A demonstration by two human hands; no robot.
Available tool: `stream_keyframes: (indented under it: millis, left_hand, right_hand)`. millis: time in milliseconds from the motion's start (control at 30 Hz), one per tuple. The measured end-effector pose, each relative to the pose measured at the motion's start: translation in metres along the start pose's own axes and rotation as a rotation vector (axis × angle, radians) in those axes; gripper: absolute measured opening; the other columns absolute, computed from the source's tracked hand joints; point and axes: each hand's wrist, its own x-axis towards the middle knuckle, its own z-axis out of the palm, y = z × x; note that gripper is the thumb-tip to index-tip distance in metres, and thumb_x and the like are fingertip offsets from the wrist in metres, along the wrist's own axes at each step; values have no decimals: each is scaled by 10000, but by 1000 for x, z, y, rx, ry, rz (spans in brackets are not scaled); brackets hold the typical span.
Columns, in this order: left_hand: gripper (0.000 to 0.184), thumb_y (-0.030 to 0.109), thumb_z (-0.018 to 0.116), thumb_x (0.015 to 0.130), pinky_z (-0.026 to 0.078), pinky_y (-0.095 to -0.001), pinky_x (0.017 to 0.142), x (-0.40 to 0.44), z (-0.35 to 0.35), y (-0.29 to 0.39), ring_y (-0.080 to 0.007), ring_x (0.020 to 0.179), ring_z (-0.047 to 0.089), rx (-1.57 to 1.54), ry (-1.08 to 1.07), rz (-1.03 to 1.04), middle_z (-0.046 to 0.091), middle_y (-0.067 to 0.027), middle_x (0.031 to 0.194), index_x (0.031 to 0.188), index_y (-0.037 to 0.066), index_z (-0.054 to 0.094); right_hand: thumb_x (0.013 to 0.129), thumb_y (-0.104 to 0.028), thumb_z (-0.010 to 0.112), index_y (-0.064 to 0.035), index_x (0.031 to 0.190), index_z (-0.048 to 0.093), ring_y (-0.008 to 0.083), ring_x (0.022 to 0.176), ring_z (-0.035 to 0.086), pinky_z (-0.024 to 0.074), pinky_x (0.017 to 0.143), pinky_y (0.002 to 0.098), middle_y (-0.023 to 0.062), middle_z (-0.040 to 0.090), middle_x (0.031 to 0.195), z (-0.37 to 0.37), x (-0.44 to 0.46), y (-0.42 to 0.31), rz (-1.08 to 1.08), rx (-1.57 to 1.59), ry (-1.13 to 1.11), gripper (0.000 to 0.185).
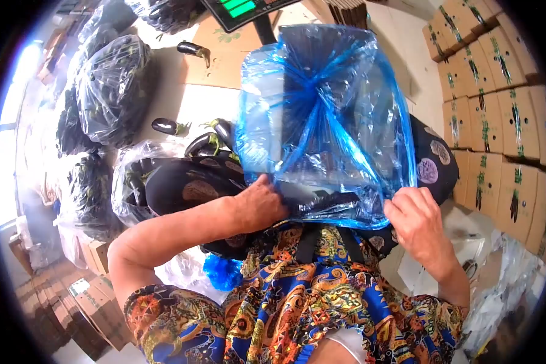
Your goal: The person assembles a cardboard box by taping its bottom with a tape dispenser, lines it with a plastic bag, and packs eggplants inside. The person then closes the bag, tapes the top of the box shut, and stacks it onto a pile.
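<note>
Near cartons (486, 115), 2 hands (415, 215), gripping blue plastic (340, 121); eggplants (164, 125)

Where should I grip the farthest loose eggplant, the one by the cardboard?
Probably around the thick dark body of the eggplant, coming from above with the left hand, the nearer one: it lies on its side, stem end to the right, with nothing on top of it.
</note>
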Motion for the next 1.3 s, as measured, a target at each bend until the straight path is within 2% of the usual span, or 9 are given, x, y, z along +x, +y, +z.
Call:
stream_keyframes:
  millis: [67, 100, 267, 467, 500, 567, 833, 1100, 1300]
  left_hand:
    - [176, 214, 577, 797, 360, -429, 930, 4, 13, -15, -215, 941, 641, 111, 112, 69, 692, -28, 887, 886, 176, 723]
    - [378, 204, 493, 878, 294, -540, 1057, 14, 18, -24, -268, 1331, 385, 117, -369, 0, 502, -96, 1367, 1242, 194, 595]
    - [359, 223, 562, 894, 442, -441, 966, 10, -31, -28, -314, 1138, 564, -403, -492, -40, 574, -146, 1266, 1221, 75, 585]
    - [325, 217, 604, 881, 486, -389, 907, -54, -79, -93, -309, 1019, 627, -644, 19, -262, 651, -181, 1085, 1154, 43, 628]
    - [332, 222, 602, 885, 486, -379, 908, -69, -76, -108, -299, 1019, 631, -617, 142, -305, 652, -183, 1097, 1164, 42, 627]
    - [364, 249, 577, 928, 484, -361, 909, -93, -78, -134, -247, 1040, 615, -736, 119, -450, 648, -142, 1142, 1231, 49, 587]
    - [448, 345, 572, 933, 485, -338, 903, -164, 88, -134, -214, 1020, 623, -1397, 720, -859, 649, -123, 1113, 1244, 22, 563]
    - [229, 154, 591, 901, 494, -226, 641, -210, 292, -18, -102, 712, 604, -1639, 1073, -1552, 654, -40, 855, 1102, 44, 607]
    - [439, 246, 679, 818, 489, -411, 877, -105, 309, 2, -348, 976, 622, -1163, 1081, -1693, 644, -204, 1037, 1166, 1, 570]
  right_hand:
    - [682, -75, 592, -2, 825, 611, 255, 938, 544, 420, 831, 374, 98, 568, 847, 5, -9, -4, -24, -75, -34, 162]
    - [688, -71, 582, 5, 840, 620, 269, 975, 533, 410, 857, 385, 112, 571, 874, 24, -16, 6, -1, -91, -116, 174]
    - [728, -20, 553, 23, 883, 622, 319, 970, 511, 416, 876, 430, 164, 575, 924, 112, -27, 50, 188, -218, -42, 174]
    - [748, -35, 584, -39, 978, 632, 354, 907, 556, 445, 821, 437, 183, 586, 916, 116, -43, 88, 77, -44, -154, 235]
    - [774, -52, 600, -45, 996, 642, 327, 894, 559, 444, 798, 433, 154, 592, 891, 75, -18, 73, 240, -25, -518, 226]
    - [802, -117, 634, -33, 883, 670, 338, 807, 609, 474, 733, 425, 150, 650, 840, 28, -11, 72, 158, 233, -247, 122]
    - [824, -414, 685, -4, 1440, 308, 277, 1275, 433, 374, 1016, 390, 187, 392, 1436, 75, 91, 143, 741, 630, -51, 831]
    - [813, -166, 654, 34, 1206, 540, 235, 1023, 564, 431, 922, 337, 116, 612, 1154, 124, 120, 181, 825, 770, -268, 456]
    - [816, -288, 665, 41, 1129, 595, 256, 987, 611, 453, 880, 377, 153, 654, 1069, 98, 120, 183, 886, 250, -475, 459]
